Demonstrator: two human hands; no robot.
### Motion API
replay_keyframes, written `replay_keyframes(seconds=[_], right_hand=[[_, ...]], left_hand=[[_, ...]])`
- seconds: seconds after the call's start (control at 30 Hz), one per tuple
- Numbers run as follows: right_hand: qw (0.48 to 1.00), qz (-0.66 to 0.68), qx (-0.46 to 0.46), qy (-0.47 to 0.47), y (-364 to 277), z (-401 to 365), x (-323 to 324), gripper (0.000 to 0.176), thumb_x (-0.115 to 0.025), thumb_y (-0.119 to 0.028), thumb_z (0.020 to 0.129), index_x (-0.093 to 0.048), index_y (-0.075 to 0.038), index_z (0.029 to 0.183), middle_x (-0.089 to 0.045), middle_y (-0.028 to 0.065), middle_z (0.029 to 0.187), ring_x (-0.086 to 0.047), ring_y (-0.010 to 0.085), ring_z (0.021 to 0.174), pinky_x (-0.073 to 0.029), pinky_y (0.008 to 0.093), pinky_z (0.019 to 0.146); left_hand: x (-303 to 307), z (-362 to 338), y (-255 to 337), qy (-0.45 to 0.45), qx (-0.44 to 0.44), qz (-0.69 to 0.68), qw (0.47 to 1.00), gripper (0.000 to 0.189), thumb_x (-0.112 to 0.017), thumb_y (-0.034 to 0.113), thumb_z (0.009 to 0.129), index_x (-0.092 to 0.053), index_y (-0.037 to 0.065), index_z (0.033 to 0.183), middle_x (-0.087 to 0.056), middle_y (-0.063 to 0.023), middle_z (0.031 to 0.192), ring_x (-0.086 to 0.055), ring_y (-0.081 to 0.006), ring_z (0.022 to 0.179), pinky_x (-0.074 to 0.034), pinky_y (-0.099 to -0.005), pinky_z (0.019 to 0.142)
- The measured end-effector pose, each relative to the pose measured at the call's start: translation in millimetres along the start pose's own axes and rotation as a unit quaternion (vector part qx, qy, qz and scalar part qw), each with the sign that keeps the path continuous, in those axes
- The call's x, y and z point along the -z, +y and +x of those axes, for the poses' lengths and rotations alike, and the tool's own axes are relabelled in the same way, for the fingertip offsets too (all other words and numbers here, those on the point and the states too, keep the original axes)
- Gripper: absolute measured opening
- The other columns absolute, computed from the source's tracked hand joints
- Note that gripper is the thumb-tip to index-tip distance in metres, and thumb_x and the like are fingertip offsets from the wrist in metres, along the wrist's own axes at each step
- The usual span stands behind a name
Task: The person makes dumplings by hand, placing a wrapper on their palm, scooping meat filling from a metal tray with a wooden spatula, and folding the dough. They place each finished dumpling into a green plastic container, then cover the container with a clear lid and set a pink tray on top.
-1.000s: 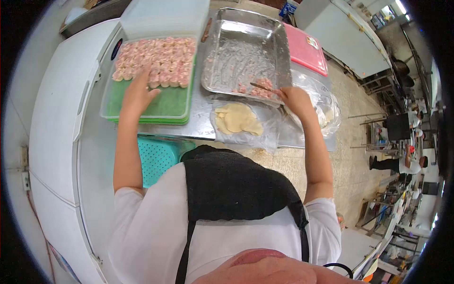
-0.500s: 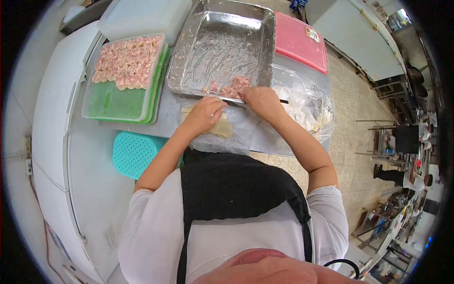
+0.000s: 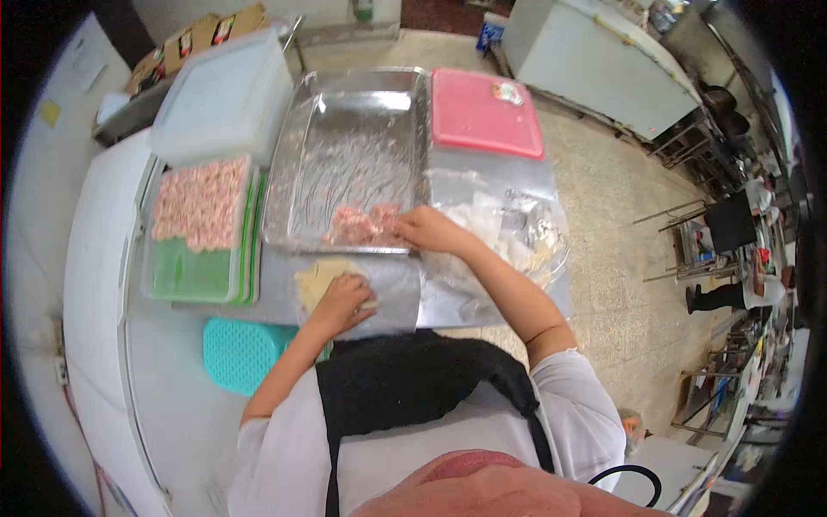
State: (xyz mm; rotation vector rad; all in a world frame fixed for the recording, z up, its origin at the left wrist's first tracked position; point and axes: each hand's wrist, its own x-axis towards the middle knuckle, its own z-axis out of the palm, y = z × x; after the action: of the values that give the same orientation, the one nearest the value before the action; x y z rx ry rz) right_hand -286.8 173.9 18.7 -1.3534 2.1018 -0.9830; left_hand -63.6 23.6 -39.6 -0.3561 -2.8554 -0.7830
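Observation:
My left hand (image 3: pixel 345 297) lies at the pale dough wrappers (image 3: pixel 320 277), its fingers curled over them; they rest on a plastic sheet at the table's front. Over the near edge of the large metal tray (image 3: pixel 277 185), my right hand (image 3: pixel 433 231) is closed at the raw minced meat (image 3: pixel 366 224). It seems to grip a thin dark-handled tool, mostly hidden by the fingers now. The meat sits in a small heap along the tray's near side, with smears across the bottom. To the left, a green-lined container (image 3: pixel 191 274) holds rows of meat-topped dumplings (image 3: pixel 200 202).
A pink lid (image 3: pixel 487 112) lies at the back right, and a clear plastic bag (image 3: pixel 534 228) with pale contents is near my right forearm. Clear stacked containers (image 3: pixel 220 103) stand at the back left. Below the table edge is a turquoise perforated stool (image 3: pixel 245 353). People work far right.
My view has tilted, so the table appears lower and further left. My right hand stays at the meat; my left hand now sits lower on the wrappers, further from the tray.

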Motion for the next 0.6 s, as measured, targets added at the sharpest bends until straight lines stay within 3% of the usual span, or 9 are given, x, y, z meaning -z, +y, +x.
replay_keyframes(seconds=[0.13, 0.17, 0.2, 0.23, 0.3, 0.33, 0.47, 0.53, 0.6], right_hand=[[0.997, 0.053, -0.037, 0.049, -11, -2, 2, 0.04, -0.054, -0.035, 0.093, -0.065, 0.001, 0.078, -0.052, 0.0087, 0.054, -0.045, 0.0137, 0.052, -0.04, 0.0321, 0.053], [0.997, 0.046, -0.033, 0.055, -14, -2, 1, 0.04, -0.054, -0.035, 0.093, -0.065, 0.001, 0.078, -0.052, 0.0087, 0.054, -0.045, 0.0137, 0.052, -0.04, 0.0321, 0.053], [0.994, 0.067, -0.065, 0.048, -21, -2, 2, 0.035, -0.053, -0.034, 0.093, -0.066, -0.002, 0.092, -0.056, 0.0112, 0.059, -0.05, 0.0153, 0.055, -0.043, 0.0325, 0.055], [0.99, 0.09, -0.097, 0.04, -27, -2, 2, 0.035, -0.053, -0.033, 0.093, -0.066, -0.004, 0.107, -0.06, 0.0138, 0.063, -0.055, 0.0168, 0.058, -0.045, 0.033, 0.057], [0.985, 0.123, -0.114, 0.051, -38, -5, -3, 0.035, -0.053, -0.032, 0.093, -0.066, -0.004, 0.109, -0.06, 0.0084, 0.064, -0.051, 0.0111, 0.061, -0.044, 0.0291, 0.057], [0.977, 0.152, -0.124, 0.081, -45, -3, -11, 0.035, -0.053, -0.032, 0.093, -0.066, -0.003, 0.108, -0.06, 0.0072, 0.065, -0.051, 0.0114, 0.061, -0.044, 0.029, 0.057], [0.962, 0.198, -0.143, 0.119, -59, -2, -29, 0.036, -0.053, -0.032, 0.094, -0.067, -0.001, 0.105, -0.062, 0.0061, 0.07, -0.052, 0.0116, 0.063, -0.044, 0.0283, 0.059], [0.955, 0.205, -0.196, 0.083, -68, 1, -31, 0.035, -0.053, -0.031, 0.094, -0.066, 0.0, 0.105, -0.063, 0.0067, 0.079, -0.053, 0.0108, 0.069, -0.045, 0.0277, 0.062], [0.954, 0.211, -0.19, 0.1, -83, 2, -34, 0.035, -0.053, -0.03, 0.094, -0.066, 0.0, 0.104, -0.063, 0.0061, 0.079, -0.053, 0.0109, 0.068, -0.044, 0.028, 0.062]], left_hand=[[14, 5, -17, 0.009, -0.01, -0.105, 0.994, 0.017, -0.069, 0.018, 0.078, -0.064, 0.008, 0.09, -0.059, -0.0098, 0.086, -0.056, -0.0249, 0.084, -0.043, -0.0373, 0.079], [19, 6, -18, 0.013, 0.081, -0.21, 0.974, 0.013, -0.066, 0.016, 0.082, -0.065, 0.007, 0.092, -0.061, -0.0075, 0.086, -0.057, -0.021, 0.081, -0.044, -0.035, 0.077], [26, 7, -20, 0.013, 0.169, -0.311, 0.935, 0.012, -0.062, 0.014, 0.086, -0.066, 0.006, 0.093, -0.063, -0.0053, 0.086, -0.058, -0.017, 0.079, -0.045, -0.0328, 0.075], [34, 8, -25, 0.014, 0.16, -0.309, 0.937, 0.012, -0.062, 0.014, 0.086, -0.066, 0.006, 0.093, -0.063, -0.0053, 0.086, -0.058, -0.017, 0.079, -0.045, -0.0328, 0.075], [49, 5, -38, 0.074, 0.17, -0.511, 0.839, 0.018, -0.055, 0.014, 0.091, -0.064, 0.003, 0.1, -0.066, -0.0015, 0.094, -0.059, -0.0132, 0.081, -0.047, -0.0298, 0.074], [60, 4, -52, 0.039, 0.278, -0.564, 0.777, 0.024, -0.054, 0.018, 0.092, -0.06, 0.001, 0.107, -0.065, -0.0043, 0.1, -0.062, -0.0155, 0.089, -0.05, -0.0286, 0.077], [94, 13, -38, 0.095, 0.192, -0.621, 0.754, 0.028, -0.053, 0.019, 0.094, -0.055, 0.001, 0.114, -0.064, -0.0083, 0.102, -0.062, -0.017, 0.092, -0.051, -0.0293, 0.082], [105, 13, -42, 0.127, 0.179, -0.809, 0.545, 0.027, -0.056, 0.016, 0.092, -0.054, 0.001, 0.115, -0.063, -0.0097, 0.104, -0.062, -0.0179, 0.094, -0.052, -0.0316, 0.083], [104, 13, -51, 0.143, 0.193, -0.765, 0.598, 0.028, -0.057, 0.014, 0.092, -0.054, 0.0, 0.115, -0.063, -0.01, 0.105, -0.062, -0.0185, 0.095, -0.052, -0.0322, 0.084]])
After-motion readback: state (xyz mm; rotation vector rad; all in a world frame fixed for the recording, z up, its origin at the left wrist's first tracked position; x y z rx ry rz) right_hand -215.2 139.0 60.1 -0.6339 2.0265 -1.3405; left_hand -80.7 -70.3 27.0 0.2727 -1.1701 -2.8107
